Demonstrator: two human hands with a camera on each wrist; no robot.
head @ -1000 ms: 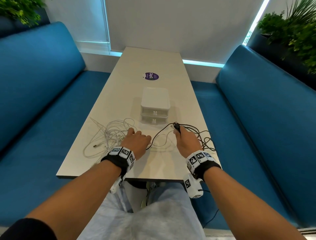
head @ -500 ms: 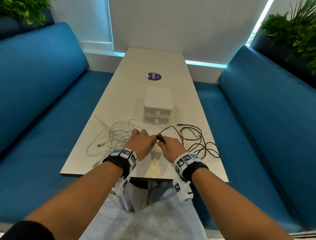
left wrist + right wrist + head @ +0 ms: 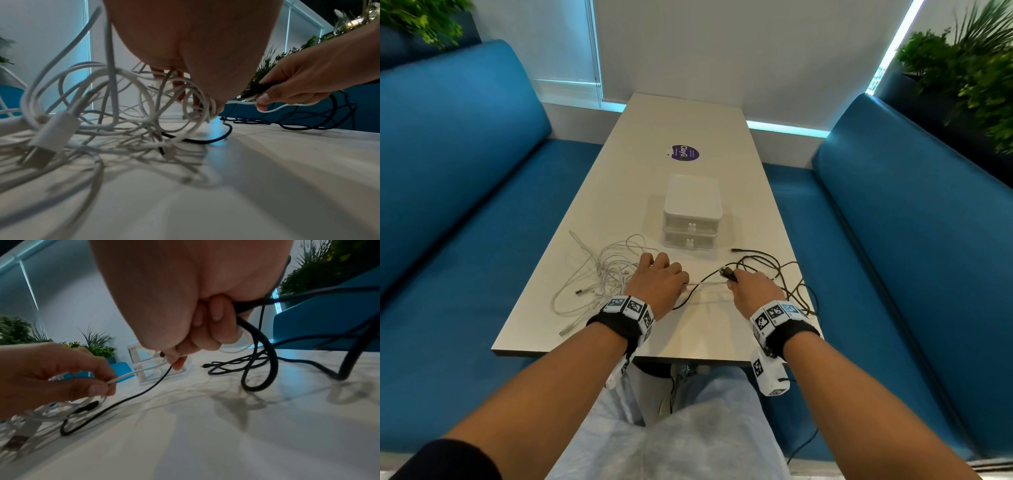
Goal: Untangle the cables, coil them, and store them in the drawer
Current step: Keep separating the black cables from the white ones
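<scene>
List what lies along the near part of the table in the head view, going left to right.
White cable tangle → left hand → white cable stretched between the hands → right hand → black cable loops.

Bright, cyan window glow; blurred wrist views

Your worktop (image 3: pixel 698 123) is a smooth, pale laminate-like surface with a soft satin sheen that mirrors the window light. The white cables (image 3: pixel 599 270) wear smooth, slightly glossy plastic sheathing; one white plastic plug (image 3: pixel 55 128) ends in a bare metal tip. The black cable (image 3: pixel 767 263) looks matt, and whether its jacket is braided cannot be told. The drawer unit (image 3: pixel 692 209) is translucent, frosted white plastic with a smooth lid. The benches (image 3: pixel 914 240) carry smooth blue upholstery with a faint leather-like shine. Your wristbands (image 3: pixel 616 325) are matt black cloth.
</scene>
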